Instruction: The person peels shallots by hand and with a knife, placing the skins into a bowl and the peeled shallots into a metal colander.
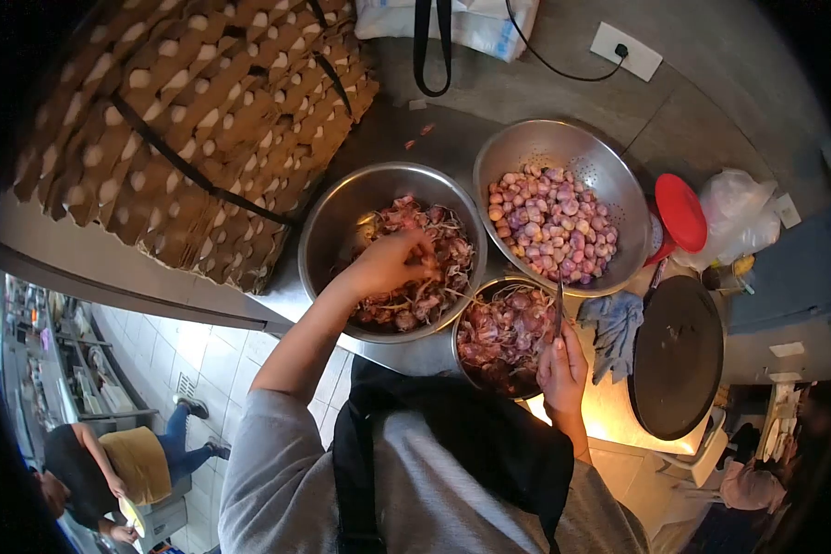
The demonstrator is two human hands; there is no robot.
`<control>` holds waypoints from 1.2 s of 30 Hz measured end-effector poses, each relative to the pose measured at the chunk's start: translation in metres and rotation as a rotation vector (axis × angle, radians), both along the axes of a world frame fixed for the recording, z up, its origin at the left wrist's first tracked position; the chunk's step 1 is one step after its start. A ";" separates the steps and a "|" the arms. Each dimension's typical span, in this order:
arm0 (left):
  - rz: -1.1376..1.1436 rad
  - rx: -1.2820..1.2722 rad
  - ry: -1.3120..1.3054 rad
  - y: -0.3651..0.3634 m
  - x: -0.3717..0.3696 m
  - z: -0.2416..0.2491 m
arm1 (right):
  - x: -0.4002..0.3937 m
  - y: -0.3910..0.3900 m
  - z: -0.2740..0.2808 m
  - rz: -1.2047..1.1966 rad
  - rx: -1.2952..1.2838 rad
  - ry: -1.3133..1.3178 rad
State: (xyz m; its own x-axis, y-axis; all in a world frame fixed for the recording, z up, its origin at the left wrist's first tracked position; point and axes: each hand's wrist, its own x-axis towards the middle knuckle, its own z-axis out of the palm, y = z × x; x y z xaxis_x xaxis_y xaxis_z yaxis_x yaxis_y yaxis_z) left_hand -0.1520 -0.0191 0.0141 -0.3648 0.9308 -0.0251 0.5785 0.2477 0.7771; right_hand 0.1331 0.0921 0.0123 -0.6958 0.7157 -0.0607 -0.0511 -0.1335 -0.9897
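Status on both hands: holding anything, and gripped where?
The right hand grips a knife by its handle, blade up over the small bowl. The left hand is down in the middle bowl among unpeeled shallots; its grasp cannot be told.

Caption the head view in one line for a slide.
Left hand reaches into a steel bowl of shallots; right hand holds a knife over the scraps bowl.

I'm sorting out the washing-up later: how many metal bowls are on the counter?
3. One large bowl under the left hand, one perforated bowl of peeled shallots at upper right, and a smaller bowl of skins beside the right hand. Others may lie out of view.
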 end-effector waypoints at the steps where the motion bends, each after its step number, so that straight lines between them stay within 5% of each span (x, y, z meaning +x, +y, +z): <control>1: 0.041 0.072 -0.113 -0.001 0.005 0.007 | 0.002 -0.001 -0.001 -0.010 0.003 -0.007; 4: 0.083 0.321 -0.604 0.003 0.027 0.028 | 0.001 -0.003 0.001 0.071 -0.004 0.062; 9: 0.015 0.355 -1.092 0.013 0.079 0.044 | -0.006 -0.010 0.015 0.251 -0.027 0.155; 19: 0.247 0.462 -1.521 0.026 0.120 0.028 | 0.006 -0.015 -0.002 0.324 -0.066 0.278; 20: 0.281 0.464 -1.563 0.027 0.121 0.027 | 0.006 -0.013 -0.002 0.293 0.204 0.179; 22: 0.264 0.459 -1.567 0.026 0.121 0.023 | 0.000 -0.010 0.008 0.216 0.742 -0.026; 26: 0.233 0.464 -1.532 0.025 0.126 0.019 | -0.002 -0.015 0.014 0.212 0.263 -0.059; 36: 0.201 0.445 -1.275 0.026 0.138 0.026 | 0.000 -0.015 0.006 0.187 0.036 0.044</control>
State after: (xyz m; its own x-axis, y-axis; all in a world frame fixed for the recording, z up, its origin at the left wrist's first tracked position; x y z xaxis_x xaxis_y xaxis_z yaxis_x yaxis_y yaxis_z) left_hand -0.0140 0.0073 0.0397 -0.4434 0.8823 -0.1579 -0.6093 -0.1675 0.7750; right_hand 0.1333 0.0775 0.0179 -0.8184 0.5747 -0.0040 -0.0718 -0.1091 -0.9914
